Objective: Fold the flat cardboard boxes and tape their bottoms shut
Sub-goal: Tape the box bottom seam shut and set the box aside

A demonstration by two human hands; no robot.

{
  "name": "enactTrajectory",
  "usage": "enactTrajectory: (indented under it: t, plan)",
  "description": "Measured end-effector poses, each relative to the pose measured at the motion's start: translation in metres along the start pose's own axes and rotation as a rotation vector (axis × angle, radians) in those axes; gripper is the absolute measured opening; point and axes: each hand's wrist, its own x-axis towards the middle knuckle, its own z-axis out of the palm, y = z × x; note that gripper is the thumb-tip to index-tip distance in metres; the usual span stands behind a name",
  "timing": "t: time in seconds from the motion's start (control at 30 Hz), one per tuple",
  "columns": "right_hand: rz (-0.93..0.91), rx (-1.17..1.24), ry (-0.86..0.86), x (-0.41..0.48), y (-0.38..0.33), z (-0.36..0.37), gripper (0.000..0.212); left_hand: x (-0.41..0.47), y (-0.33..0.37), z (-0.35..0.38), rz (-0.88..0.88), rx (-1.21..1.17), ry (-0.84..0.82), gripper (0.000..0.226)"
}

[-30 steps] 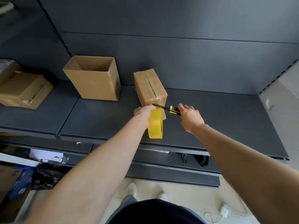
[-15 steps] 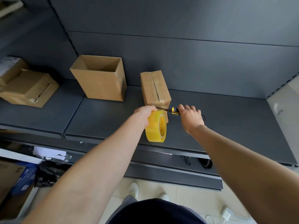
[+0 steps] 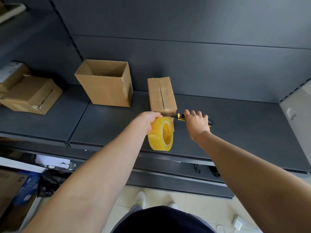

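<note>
My left hand (image 3: 148, 121) grips the yellow tape roll (image 3: 160, 133) from above, with the fingers curled over its top. The roll hangs just in front of the near end of the small box (image 3: 161, 95). My right hand (image 3: 196, 123) is closed around the handle of the utility knife (image 3: 180, 116), and the blade reaches left to the spot between roll and box.

This box lies in the middle of the shelf (image 3: 235, 132), and a shiny tape strip runs along its top seam. I judge this bottom is nearly finished and only the cut remains.

To the left, the open box (image 3: 107, 84) stands folded, but I cannot see its bottom. At the far left lie the other boxes (image 3: 32, 95). I cannot tell if they are taped.
</note>
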Motion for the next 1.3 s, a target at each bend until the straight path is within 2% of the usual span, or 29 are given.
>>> enactTrajectory:
  t: [0.5,0.63,0.77,0.83,1.07,1.2,1.3]
  plan:
    - [0.02,-0.013,0.013,-0.002,-0.017,-0.005,0.065,0.005,-0.001,-0.012,0.006,0.013,-0.031,0.034]
    - [0.061,-0.057,-0.03,-0.006,-0.005,0.003,0.067,0.008,-0.004,-0.022,-0.026,0.052,-0.052,0.037]
    - [0.023,-0.057,-0.052,-0.007,-0.004,0.005,0.065,0.009,-0.01,-0.025,-0.04,0.086,-0.07,0.025]
    - [0.027,-0.076,-0.083,-0.004,-0.001,0.006,0.065,0.011,-0.013,-0.025,-0.049,0.087,-0.095,0.031]
    - [0.279,-0.041,-0.315,-0.007,0.026,0.024,0.056,0.007,-0.013,-0.013,-0.025,0.07,-0.232,0.042]
    - [0.385,0.069,-0.343,-0.009,0.038,0.036,0.062,0.002,-0.012,0.004,0.031,0.098,-0.315,0.014]
    - [0.415,0.15,-0.285,-0.01,0.046,0.04,0.061,-0.003,-0.011,0.02,0.061,0.123,-0.33,0.001]
